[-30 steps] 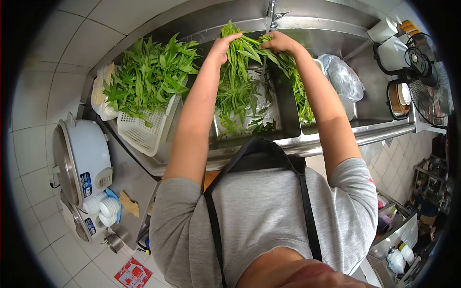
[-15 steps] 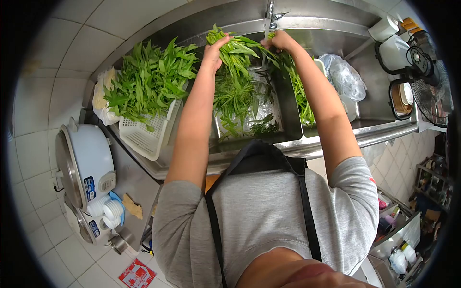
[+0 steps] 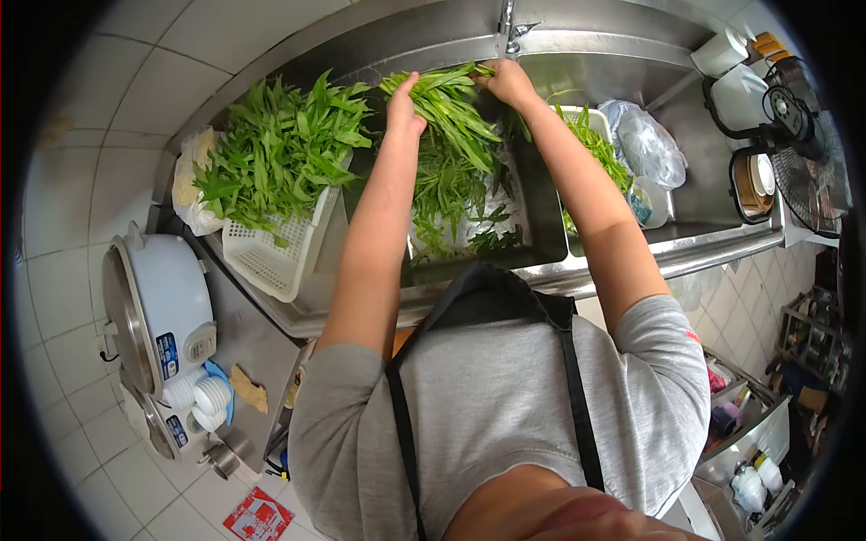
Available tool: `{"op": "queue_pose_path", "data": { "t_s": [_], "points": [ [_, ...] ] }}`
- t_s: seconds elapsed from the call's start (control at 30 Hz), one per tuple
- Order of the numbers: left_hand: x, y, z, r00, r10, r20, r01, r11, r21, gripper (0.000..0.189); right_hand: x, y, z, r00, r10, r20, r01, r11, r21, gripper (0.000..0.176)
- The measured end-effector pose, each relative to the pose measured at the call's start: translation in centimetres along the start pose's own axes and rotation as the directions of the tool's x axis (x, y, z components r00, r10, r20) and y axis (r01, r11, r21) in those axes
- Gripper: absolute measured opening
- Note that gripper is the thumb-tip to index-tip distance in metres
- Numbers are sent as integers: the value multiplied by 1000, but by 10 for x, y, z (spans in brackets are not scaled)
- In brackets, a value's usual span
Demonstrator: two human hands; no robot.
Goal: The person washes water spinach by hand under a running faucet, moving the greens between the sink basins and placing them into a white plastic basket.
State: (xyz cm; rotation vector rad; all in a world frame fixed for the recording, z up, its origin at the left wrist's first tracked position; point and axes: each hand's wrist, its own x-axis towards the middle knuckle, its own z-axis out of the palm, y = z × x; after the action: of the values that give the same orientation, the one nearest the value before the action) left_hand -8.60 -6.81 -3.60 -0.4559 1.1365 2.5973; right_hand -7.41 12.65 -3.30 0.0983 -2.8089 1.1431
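Over the middle sink basin (image 3: 548,216), both hands are on one bunch of long leafy greens (image 3: 456,113). My left hand (image 3: 404,106) wraps its left end, thumb up. Below the tap, my right hand (image 3: 507,84) has its fingers closed on the other end; the fingertips are partly hidden. More loose greens (image 3: 442,203) lie in the basin beneath. To the left, a white perforated basket (image 3: 266,257) carries a large heap of leaves (image 3: 280,153). Thin green stems (image 3: 595,149) fill a second white basket on the right, partly behind my right forearm.
The tap (image 3: 507,27) rises at the back of the sink. Clear plastic bags (image 3: 649,144) lie in the right basin. A fan (image 3: 803,135) stands at the far right, and a large rice cooker (image 3: 167,307) at the left.
My right hand has moved slightly left, closer to my left hand. The held greens now lie together between both hands, and more of the right basket shows.
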Motion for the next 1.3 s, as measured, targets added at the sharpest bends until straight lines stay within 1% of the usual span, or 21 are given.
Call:
{"op": "queue_pose_path", "data": {
  "t_s": [0.07, 0.13, 0.27, 0.4, 0.5, 0.57, 0.6, 0.67, 0.7, 0.73, 0.8, 0.87, 0.93, 1.0, 1.03, 1.07, 1.13, 1.2, 1.23, 1.27, 1.3],
  "points": [
    [-5, -1, 3, 1000, -18, 17, 18, 999, -41, 31, 0, 3, 8, 998, -36, -54, 38, 998, 39, 30],
    [-9, 0, 10, 993, -116, 20, 117, 992, -55, 29, 4, 12, 12, 980, -119, -163, 133, 988, 81, 26],
    [-17, 3, 19, 993, -116, 30, 118, 991, -62, 31, 2, 17, 13, 995, -77, -62, 84, 990, 113, 27],
    [-12, 5, 14, 993, -106, 49, 109, 992, -61, 32, -3, 18, 11, 983, -183, -20, 184, 975, 126, 29],
    [-11, 4, 9, 993, -99, 66, 98, 995, 18, 31, -6, 13, 9, 993, -110, 36, 99, 972, 214, 30],
    [-8, -1, 2, 995, -49, 85, 45, 997, 56, 30, -6, 4, 7, 991, 121, -52, -86, 894, 440, 24],
    [-9, -4, 1, 995, -49, 84, 44, 997, 58, 30, -5, 2, 9, 991, 121, -52, -86, 893, 442, 24],
    [-12, -10, 1, 995, 54, 82, -54, 999, 1, 31, -2, -3, 10, 912, 410, 27, -271, 550, 790, 20],
    [-4, -12, -8, 995, 65, 75, -62, 997, -38, 31, 10, 16, 22, 877, 479, 37, -186, 267, 946, 15],
    [-10, -9, -8, 995, 65, 73, -63, 997, -38, 31, 10, 25, 14, 884, 456, 101, -182, 139, 973, 14],
    [-23, -2, -8, 995, 82, 60, -81, 997, -12, 31, 12, 38, 12, 904, 417, 94, -158, 122, 980, 12],
    [-26, 4, -16, 993, 72, 97, -74, 997, 9, 30, 7, 26, -12, 929, 368, 20, -56, 86, 995, 12],
    [-29, 9, -23, 983, 126, 137, -147, 978, 148, 31, 11, 30, -26, 905, 420, -67, 3, 151, 989, 12],
    [-36, 14, -22, 987, 99, 129, -122, 975, 185, 27, 10, 42, -43, 954, 265, -137, 6, 441, 898, 11],
    [-40, 15, -21, 982, 78, 175, -116, 968, 221, 26, 7, 35, -52, 974, 219, -49, -66, 487, 871, 19],
    [-44, 16, -18, 974, 54, 221, -112, 960, 257, 25, 2, 28, -59, 974, 222, -52, -65, 488, 870, 19],
    [-40, 12, -11, 959, 34, 280, -113, 956, 271, 25, -17, -9, -66, 961, 117, 249, -222, 863, 454, 30],
    [-36, 5, 3, 912, -5, 410, -130, 945, 300, 27, -30, -23, -52, 952, -73, 296, -41, 932, 360, 37],
    [-37, 2, 11, 911, -23, 412, -94, 961, 261, 30, -33, -26, -50, 951, -20, 309, -59, 968, 244, 33],
    [-38, -1, 17, 909, -24, 415, -94, 961, 260, 30, -34, -25, -56, 952, -18, 306, -60, 968, 243, 33],
    [-36, -3, 22, 920, -50, 390, -48, 971, 235, 31, -37, -27, -68, 924, 17, 383, -147, 938, 313, 32]
  ]
}}
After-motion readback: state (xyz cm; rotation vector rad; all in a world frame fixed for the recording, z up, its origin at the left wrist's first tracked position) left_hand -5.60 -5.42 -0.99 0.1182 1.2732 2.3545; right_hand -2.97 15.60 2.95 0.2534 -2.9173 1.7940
